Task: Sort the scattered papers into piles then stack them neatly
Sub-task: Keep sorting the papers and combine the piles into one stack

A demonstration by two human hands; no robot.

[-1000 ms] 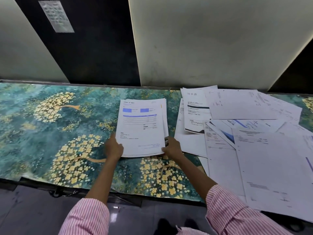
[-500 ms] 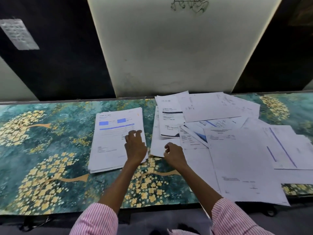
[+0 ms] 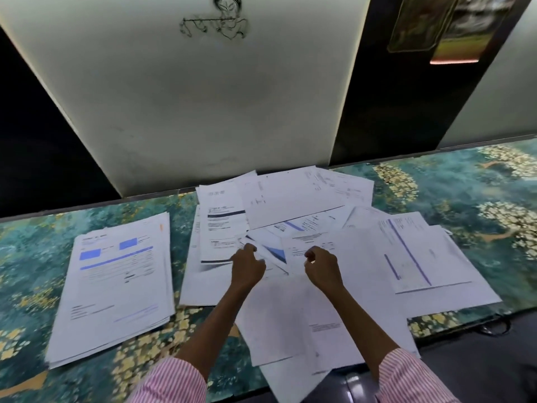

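While the neat pile of white printed sheets lies left on the teal flowered cloth, loose white papers sprawl mid-table. L hand & R hand curl over them; grip unclear. Sheets look thin, floppy, slidy: pinch a free corner.

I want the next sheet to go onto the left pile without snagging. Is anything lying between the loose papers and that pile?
Nothing visible. Only a narrow strip of bare table separates the loose papers from the pile, and the left hand and right hand are both over the loose papers.
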